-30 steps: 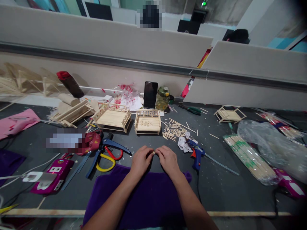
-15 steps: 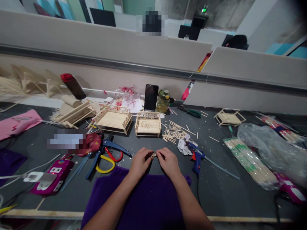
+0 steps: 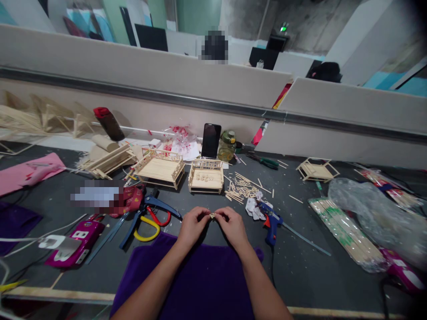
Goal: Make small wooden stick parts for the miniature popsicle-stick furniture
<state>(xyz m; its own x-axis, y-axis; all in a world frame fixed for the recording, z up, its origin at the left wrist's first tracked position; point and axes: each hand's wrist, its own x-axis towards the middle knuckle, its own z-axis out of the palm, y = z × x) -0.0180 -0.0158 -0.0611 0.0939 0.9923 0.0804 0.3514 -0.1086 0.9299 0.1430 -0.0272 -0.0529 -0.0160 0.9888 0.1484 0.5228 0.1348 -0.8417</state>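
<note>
My left hand [image 3: 194, 226] and my right hand [image 3: 232, 224] meet over the front of the desk, both closed. Their fingertips pinch one small pale wooden piece [image 3: 212, 216] between them; its exact shape is too small to tell. Just beyond stands a small stick-built bench [image 3: 206, 178] with tiny pieces lying on its seat. A larger stick-built bench [image 3: 160, 166] is to its left. Short cut sticks [image 3: 243, 186] lie heaped to the right, and a blue glue gun [image 3: 273, 226] with a clear glue stick rests on crumpled paper [image 3: 255, 209].
Left of my hands lie blue-handled cutters [image 3: 133, 226], yellow-and-red scissors [image 3: 147, 229] and a magenta power strip [image 3: 78, 244]. A phone [image 3: 211, 140] and a green-lidded bottle [image 3: 227, 146] stand behind the benches. Packaged sticks [image 3: 345, 233] and a small wooden frame [image 3: 316, 169] are at right.
My view has tilted up slightly, so the scene sits lower. Both hands keep the small wooden piece between their fingertips, with the fingers slightly shifted around it.
</note>
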